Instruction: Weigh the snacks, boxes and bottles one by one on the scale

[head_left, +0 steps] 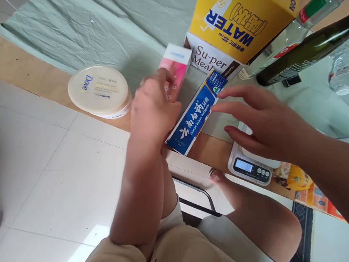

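Observation:
My left hand (pixel 157 101) is closed on a narrow pink and white box (pixel 178 72), with its fingers bent over the near part. Just right of it lies a blue Yunnan Baiyao toothpaste box (pixel 196 112), slanted, its lower end at the table edge. Over that box's right side reaches my right hand (pixel 252 117), fingers apart and holding nothing. Its fingertips are close to the box; whether they touch it I cannot tell. Under the right hand is a white digital scale (pixel 232 164) with a lit display. To the left of my left hand stands a round cream Dove tub (pixel 100 90).
A yellow WATER box (pixel 241 22) and a white Su-per Meal box (pixel 207 56) stand at the back. Right of them are a dark green bottle (pixel 319 44), a clear bottle (pixel 288 39) and a plastic water bottle (pixel 346 74). A pale green cloth (pixel 110 23) covers much of the table.

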Demonstrator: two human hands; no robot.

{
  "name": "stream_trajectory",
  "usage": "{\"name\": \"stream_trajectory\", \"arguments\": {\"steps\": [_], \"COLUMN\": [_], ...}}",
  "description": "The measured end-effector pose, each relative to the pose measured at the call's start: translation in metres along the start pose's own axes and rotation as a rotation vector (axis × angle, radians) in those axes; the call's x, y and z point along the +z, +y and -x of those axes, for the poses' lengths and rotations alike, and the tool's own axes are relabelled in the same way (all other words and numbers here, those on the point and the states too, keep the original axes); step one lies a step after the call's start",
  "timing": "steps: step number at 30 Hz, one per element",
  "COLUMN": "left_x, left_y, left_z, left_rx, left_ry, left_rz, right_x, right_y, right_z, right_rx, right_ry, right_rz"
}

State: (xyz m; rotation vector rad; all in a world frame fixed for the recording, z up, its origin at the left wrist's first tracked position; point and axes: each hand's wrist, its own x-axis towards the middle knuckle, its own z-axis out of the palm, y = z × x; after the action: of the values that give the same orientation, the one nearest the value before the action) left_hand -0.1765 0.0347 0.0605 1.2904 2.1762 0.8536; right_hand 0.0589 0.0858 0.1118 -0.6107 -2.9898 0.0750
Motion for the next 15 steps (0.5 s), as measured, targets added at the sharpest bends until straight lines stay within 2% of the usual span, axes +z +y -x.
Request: {"name": "stream_trajectory", "arguments": {"steps": [2,5,8,11,13,15], "left_x": [-0.008,-0.014,-0.010,0.000,0.005,0.007], "left_y": [0.002,0.008,0.016,0.021,0.019,0.012], "left_z": [0.003,0.010,0.015,0.015,0.010,0.002], "left_rx": [0.079,0.223,0.290,0.318,0.255,0.177], "left_ry": [0.086,0.170,0.161,0.150,0.175,0.205], "left_rz": [0.077,0.159,0.184,0.212,0.146,0.034], "right_x": [-0.015,-0.033,-0.038,-0.037,-0.036,-0.034], "right_y": [0.000,-0.002,-0.001,0.010,0.023,0.040], "right_z": [0.016,0.051,0.093,0.133,0.155,0.172], "right_rx": [0.052,0.278,0.499,0.656,0.800,0.957], "right_ry": [0.082,0.170,0.244,0.336,0.279,0.071], "right_rz": [-0.036,-0.007,0.060,0.118,0.178,0.196]}}
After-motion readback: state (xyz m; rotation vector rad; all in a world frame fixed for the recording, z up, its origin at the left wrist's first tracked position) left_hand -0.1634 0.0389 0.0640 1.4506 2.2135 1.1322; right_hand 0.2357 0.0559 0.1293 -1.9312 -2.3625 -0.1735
